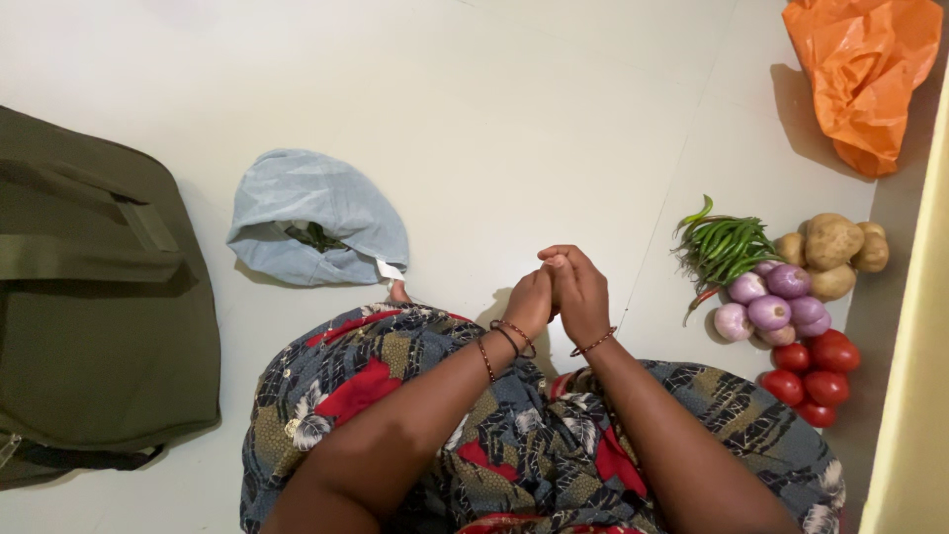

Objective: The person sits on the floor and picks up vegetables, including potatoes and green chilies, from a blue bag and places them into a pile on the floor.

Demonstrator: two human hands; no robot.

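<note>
A pale tiled floor (514, 109) fills the view under soft, even light; a yellowish wall edge (914, 396) rises at three o'clock.

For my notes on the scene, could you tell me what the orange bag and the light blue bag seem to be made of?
Orange bag: thin plastic, probably; glossy, with sharp crinkles. Light blue bag: likely soft non-woven fabric; matte, with gentle folds.

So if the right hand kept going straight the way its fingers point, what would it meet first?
The right hand is pressed against the left hand, fingers pointing up-frame. Beyond them there seems to be only bare floor, though depth is unclear.
</note>
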